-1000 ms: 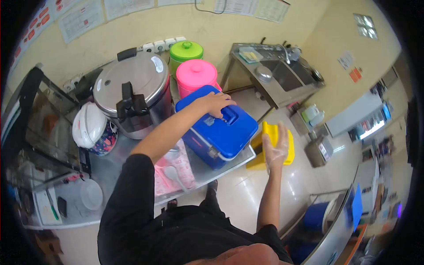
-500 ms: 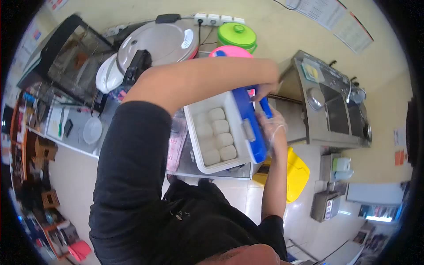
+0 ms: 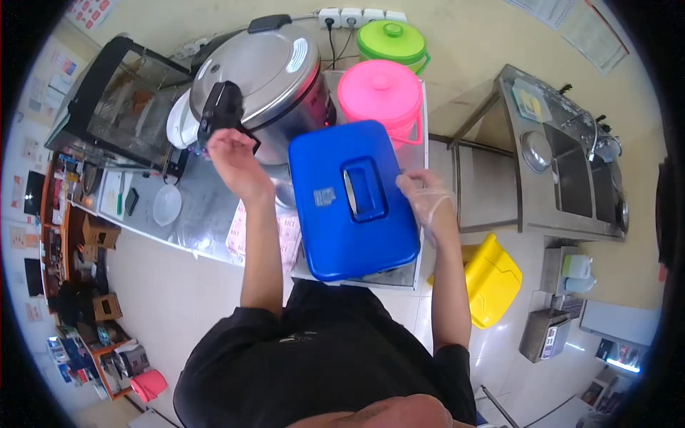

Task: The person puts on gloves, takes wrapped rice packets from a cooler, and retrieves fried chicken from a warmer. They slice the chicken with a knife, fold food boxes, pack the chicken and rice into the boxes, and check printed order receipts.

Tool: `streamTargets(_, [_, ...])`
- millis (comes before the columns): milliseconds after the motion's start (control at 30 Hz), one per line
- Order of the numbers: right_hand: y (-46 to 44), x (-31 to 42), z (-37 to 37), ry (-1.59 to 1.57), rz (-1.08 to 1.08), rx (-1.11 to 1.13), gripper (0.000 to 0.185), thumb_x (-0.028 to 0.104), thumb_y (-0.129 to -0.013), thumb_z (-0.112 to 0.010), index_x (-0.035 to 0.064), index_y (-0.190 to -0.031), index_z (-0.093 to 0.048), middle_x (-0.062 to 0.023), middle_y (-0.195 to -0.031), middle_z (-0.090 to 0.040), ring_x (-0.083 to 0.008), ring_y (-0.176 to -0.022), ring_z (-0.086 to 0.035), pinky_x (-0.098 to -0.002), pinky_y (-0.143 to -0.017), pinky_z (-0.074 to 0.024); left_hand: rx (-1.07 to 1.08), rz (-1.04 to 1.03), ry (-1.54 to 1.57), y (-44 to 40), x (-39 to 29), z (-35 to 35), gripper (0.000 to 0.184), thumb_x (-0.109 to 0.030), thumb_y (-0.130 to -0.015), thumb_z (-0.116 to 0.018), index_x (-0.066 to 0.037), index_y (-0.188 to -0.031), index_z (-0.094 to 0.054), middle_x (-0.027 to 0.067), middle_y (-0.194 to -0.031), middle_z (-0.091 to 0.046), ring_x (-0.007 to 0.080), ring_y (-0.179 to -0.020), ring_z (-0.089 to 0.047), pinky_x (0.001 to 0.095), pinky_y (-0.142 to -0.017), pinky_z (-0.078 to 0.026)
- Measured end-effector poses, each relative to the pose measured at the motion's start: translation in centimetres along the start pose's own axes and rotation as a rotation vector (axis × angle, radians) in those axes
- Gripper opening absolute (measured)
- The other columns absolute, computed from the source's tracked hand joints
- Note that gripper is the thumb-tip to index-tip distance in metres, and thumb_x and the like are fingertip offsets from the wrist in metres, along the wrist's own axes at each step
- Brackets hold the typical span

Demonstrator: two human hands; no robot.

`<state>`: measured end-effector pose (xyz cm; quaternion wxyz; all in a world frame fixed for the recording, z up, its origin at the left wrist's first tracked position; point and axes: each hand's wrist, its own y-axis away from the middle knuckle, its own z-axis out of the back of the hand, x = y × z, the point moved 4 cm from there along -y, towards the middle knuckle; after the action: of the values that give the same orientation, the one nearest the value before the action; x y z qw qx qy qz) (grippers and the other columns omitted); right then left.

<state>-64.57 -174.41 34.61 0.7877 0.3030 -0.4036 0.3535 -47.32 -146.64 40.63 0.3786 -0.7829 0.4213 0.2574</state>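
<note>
A cooler box with a blue lid [image 3: 325, 235] sits on the table before me, its lid covering the top. My right hand [image 3: 428, 194], in a clear plastic glove, has its fingers bent over the lid's right edge. Farther left, my bare left hand [image 3: 232, 155] is at the lower end of the black handle [image 3: 225, 107] on the big steel rice cooker [image 3: 275, 68]. Its fingers look curled there, though how firmly they grip is hard to see. The cooler's contents are hidden under the lid.
A pink lidded tub [image 3: 378, 93] and a green one [image 3: 391, 41] stand behind the cooler. Pink-printed paper [image 3: 246, 232] lies left of it. At right are a steel sink [image 3: 574, 175] and a yellow bin [image 3: 492, 282]. A glass display case [image 3: 132, 103] stands far left.
The blue lid, tilted up at the cooler's right side before, now covers the white balls inside. My left hand has left the lid and swung left to the rice cooker.
</note>
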Motion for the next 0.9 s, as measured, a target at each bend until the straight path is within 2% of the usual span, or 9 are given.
streamTargets(67, [0.3, 2.0, -0.9, 0.317, 0.288, -0.103, 0.049, 0.042, -0.078, -0.073, 0.0019, -0.106, -0.069, -0.0191, -0.123, -0.062, -0.0323, -0.108, -0.061, -0.0388, -0.094, -0.0472, 0.093, -0.039, -0.351, 1.2, -0.1, 3.3, 0.015, -0.021, -0.102, -0.045, -0.007, -0.097, -0.049, 0.0008, -0.084, -0.044, 0.0116, -0.073, -0.042, 0.0257, -0.066, -0.037])
streamTargets(100, [0.1, 2.6, -1.8, 0.429, 0.284, 0.016, 0.064, 0.044, -0.077, -0.073, 0.0045, -0.126, -0.059, -0.0196, -0.136, -0.053, -0.0350, -0.115, -0.058, -0.0420, -0.095, -0.0473, 0.145, -0.057, -0.523, 1.6, -0.1, 4.5, 0.012, -0.017, -0.102, -0.047, -0.006, -0.099, -0.050, 0.0014, -0.087, -0.045, 0.0117, -0.075, -0.042, 0.0259, -0.067, -0.038])
streamTargets(233, [0.2, 5.8, -5.3, 0.865, 0.232, -0.024, 0.091, 0.040, -0.074, -0.075, 0.0044, -0.147, -0.033, -0.0259, -0.145, -0.039, -0.0419, -0.126, -0.049, -0.0427, -0.104, -0.0432, 0.233, 0.176, -0.175, 2.5, 0.6, 8.1, 0.018, -0.008, -0.100, -0.048, -0.003, -0.117, -0.052, 0.0072, -0.094, -0.057, 0.0138, -0.083, -0.055, 0.0268, -0.077, -0.047])
streamTargets(433, [-1.5, 7.7, -6.4, 0.882, 0.062, 0.140, 0.089, 0.026, -0.075, -0.067, 0.0019, -0.150, -0.027, -0.0314, -0.146, -0.036, -0.0429, -0.123, -0.052, -0.0435, -0.104, -0.0434, 0.253, 0.338, -0.218, 4.7, 1.7, 7.2, 0.014, -0.009, -0.099, -0.050, -0.004, -0.111, -0.053, 0.0045, -0.087, -0.054, 0.0112, -0.077, -0.053, 0.0262, -0.073, -0.046])
streamTargets(533, [-2.3, 5.7, -5.4, 0.738, 0.274, 0.049, 0.086, 0.023, -0.074, -0.066, 0.0013, -0.149, -0.029, -0.0327, -0.139, -0.045, -0.0420, -0.116, -0.057, -0.0431, -0.100, -0.0463, 0.228, 0.381, -0.234, 4.7, 2.8, 8.0, 0.011, -0.007, -0.098, -0.051, -0.004, -0.108, -0.055, 0.0037, -0.086, -0.055, 0.0107, -0.074, -0.054, 0.0249, -0.069, -0.047])
streamTargets(700, [-3.8, 4.1, 0.1, 0.222, 0.180, 0.196, 0.074, 0.012, -0.078, -0.068, 0.0023, -0.145, -0.038, -0.0186, -0.125, -0.060, -0.0243, -0.104, -0.061, -0.0333, -0.094, -0.0467, 0.777, 0.516, -0.553, 6.8, 5.0, 3.6, 0.014, 0.001, -0.092, -0.050, -0.005, -0.100, -0.059, 0.0041, -0.090, -0.061, 0.0119, -0.077, -0.062, 0.0262, -0.065, -0.050])
streamTargets(767, [-6.5, 0.0, 1.1, 0.170, 0.358, 0.033, 0.060, 0.020, -0.076, -0.068, 0.0027, -0.131, -0.050, -0.0255, -0.111, -0.063, -0.0346, -0.098, -0.064, -0.0388, -0.086, -0.0490, 1.203, 0.409, -0.787, 9.0, 7.3, 2.2, 0.020, -0.004, -0.088, -0.054, -0.003, -0.107, -0.060, 0.0116, -0.101, -0.067, 0.0217, -0.087, -0.067, 0.0335, -0.075, -0.054])
streamTargets(833, [-6.4, -2.1, 2.1, -0.047, 0.279, 0.046, 0.060, 0.020, -0.076, -0.068, 0.0029, -0.131, -0.050, -0.0255, -0.111, -0.063, -0.0347, -0.099, -0.064, -0.0389, -0.087, -0.0489, 1.472, 0.538, -1.156, 11.9, 9.8, 1.8, 0.029, -0.014, -0.085, -0.059, -0.005, -0.112, -0.062, 0.0130, -0.108, -0.067, 0.0258, -0.101, -0.065, 0.0390, -0.085, -0.051])
streamTargets(900, [-5.2, -3.1, 3.4, -0.242, 0.160, 0.098, 0.060, 0.020, -0.076, -0.068, 0.0031, -0.131, -0.050, -0.0256, -0.111, -0.063, -0.0349, -0.099, -0.063, -0.0389, -0.087, -0.0488, 1.690, 0.379, -1.518, 14.6, 16.4, 3.4, 0.036, -0.022, -0.075, -0.073, -0.010, -0.109, -0.069, 0.0151, -0.105, -0.070, 0.0334, -0.101, -0.066, 0.0429, -0.085, -0.053])
